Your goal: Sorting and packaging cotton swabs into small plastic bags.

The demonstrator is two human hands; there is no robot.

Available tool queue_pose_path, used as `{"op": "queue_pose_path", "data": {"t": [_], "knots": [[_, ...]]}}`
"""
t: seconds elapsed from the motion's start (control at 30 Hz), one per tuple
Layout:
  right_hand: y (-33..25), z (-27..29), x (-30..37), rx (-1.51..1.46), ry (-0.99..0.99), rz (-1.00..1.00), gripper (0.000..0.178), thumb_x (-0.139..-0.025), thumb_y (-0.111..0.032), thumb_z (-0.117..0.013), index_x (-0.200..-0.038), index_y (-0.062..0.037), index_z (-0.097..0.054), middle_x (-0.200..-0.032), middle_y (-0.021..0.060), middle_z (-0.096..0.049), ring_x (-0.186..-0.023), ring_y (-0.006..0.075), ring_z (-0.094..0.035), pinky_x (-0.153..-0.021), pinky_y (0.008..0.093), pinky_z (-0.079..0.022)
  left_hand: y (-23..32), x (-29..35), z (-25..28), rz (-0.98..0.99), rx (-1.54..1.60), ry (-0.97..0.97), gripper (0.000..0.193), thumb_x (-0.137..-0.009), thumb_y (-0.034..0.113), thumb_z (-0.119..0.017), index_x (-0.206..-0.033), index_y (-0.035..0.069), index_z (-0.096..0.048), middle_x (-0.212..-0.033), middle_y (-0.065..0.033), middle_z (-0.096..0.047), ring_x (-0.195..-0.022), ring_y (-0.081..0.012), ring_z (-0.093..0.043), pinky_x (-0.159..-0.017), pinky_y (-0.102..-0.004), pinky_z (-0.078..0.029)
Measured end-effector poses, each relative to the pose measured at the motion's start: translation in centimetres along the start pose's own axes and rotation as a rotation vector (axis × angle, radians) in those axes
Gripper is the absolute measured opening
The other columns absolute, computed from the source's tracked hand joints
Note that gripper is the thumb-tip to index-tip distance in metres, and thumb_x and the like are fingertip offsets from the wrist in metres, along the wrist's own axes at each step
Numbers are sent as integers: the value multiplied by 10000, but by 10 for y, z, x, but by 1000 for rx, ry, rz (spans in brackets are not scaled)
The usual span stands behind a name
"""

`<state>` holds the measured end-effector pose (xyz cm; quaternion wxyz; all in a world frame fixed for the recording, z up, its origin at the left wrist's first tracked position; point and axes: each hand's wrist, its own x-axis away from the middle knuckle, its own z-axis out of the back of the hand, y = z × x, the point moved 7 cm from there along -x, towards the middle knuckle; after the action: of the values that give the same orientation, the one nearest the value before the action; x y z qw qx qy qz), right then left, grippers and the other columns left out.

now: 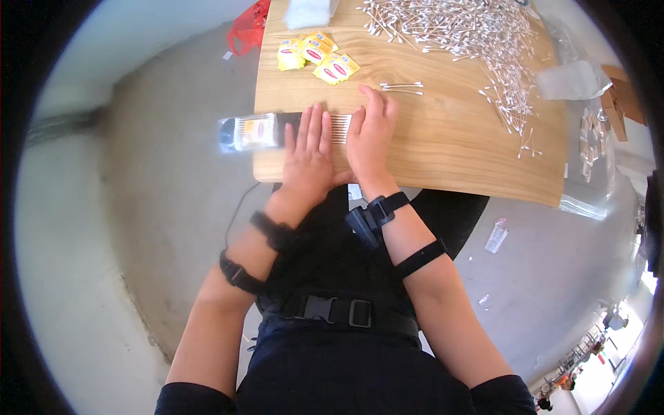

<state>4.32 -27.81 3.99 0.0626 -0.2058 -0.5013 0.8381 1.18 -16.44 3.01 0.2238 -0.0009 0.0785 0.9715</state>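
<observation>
My left hand [310,155] lies flat with its fingers stretched out. It is over a black flat piece [294,120] and the left part of a row of cotton swabs [339,128]. The cupped fingers of my right hand [371,142] are at the right end of that row, thumb and index finger apart. Left of my left hand, a clear plastic bag [227,136] with a yellow-and-white label card [257,131] and swabs inside sticks out past the table's left edge. How the bag and the black piece join is hidden under my hand.
On the wooden table [443,155], yellow label cards [318,52] lie at the far left. A few loose swabs [402,88] lie in the middle. A large swab heap [470,31] spreads at the far right. Clear plastic bags [574,80] are at the right edge, a red bag [247,29] beyond the left.
</observation>
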Motion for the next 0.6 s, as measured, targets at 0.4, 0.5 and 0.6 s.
{"op": "queue_pose_path", "data": {"t": [0.4, 0.5, 0.6], "knots": [[-11, -24, -6, 542, -73, 315, 345, -811, -28, -515, -1150, -59, -574, -1146, 131, -474, -1173, 312, -426, -1010, 450, -327, -6, 2, 3, 62, 28, -47, 1120, -638, 664, -658, -1425, -43, -293, -1518, -176, -232, -1420, -299, -189, -1125, -511, -175], [-11, -23, -8, 513, -58, 278, 343, -809, -49, -534, -1150, -59, -574, -1143, 127, -475, -1178, 314, -424, -1036, 465, -305, -7, 3, 6, 59, 66, -14, 1119, -638, 667, -654, -1430, -35, -291, -1520, -170, -230, -1424, -294, -182, -1126, -516, -165], [-17, -30, -8, 553, -86, 361, 356, -796, -47, -542, -1151, -60, -574, -1141, 127, -474, -1175, 316, -421, -1057, 478, -283, -9, 3, 6, 67, 8, -66, 1107, -661, 690, -616, -1438, -25, -283, -1523, -156, -232, -1434, -281, -146, -1130, -524, -139]]}}
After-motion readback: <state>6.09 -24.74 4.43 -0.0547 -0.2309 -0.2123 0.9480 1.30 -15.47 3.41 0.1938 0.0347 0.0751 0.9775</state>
